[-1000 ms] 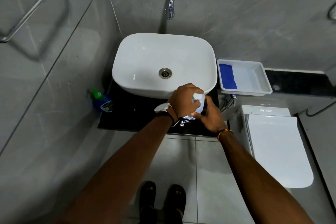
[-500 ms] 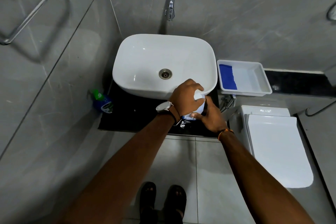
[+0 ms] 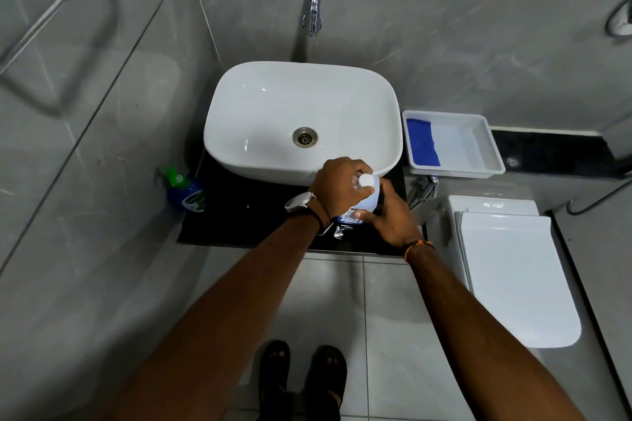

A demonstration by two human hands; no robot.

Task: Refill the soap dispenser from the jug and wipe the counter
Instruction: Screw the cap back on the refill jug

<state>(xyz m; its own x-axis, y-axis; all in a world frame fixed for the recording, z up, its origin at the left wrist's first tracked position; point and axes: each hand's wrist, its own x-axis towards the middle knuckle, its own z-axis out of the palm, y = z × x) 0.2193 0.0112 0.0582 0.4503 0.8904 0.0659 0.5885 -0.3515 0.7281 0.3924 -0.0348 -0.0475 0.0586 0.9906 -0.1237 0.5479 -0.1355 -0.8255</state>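
Observation:
A pale jug [image 3: 370, 201] with a white round cap [image 3: 367, 180] stands on the black counter [image 3: 239, 219] in front of the white basin [image 3: 260, 113]. My left hand [image 3: 338, 186] closes its fingers around the cap from the left. My right hand [image 3: 393, 215] grips the jug's lower body from the right. Most of the jug is hidden by both hands. A blue soap dispenser [image 3: 186, 193] with a green pump top stands at the counter's left end, apart from both hands. A blue cloth [image 3: 422, 142] lies in a white tray [image 3: 485, 147] to the right of the basin.
A wall tap [image 3: 313, 10] hangs over the basin. A white toilet with its lid down [image 3: 513, 277] stands at the right, close to my right arm. A small shiny object [image 3: 338, 233] lies on the counter's front edge. Grey tiled walls close in at left.
My left hand has turned a little on the cap, which now shows more between the fingers. The jug and my right hand stay in place.

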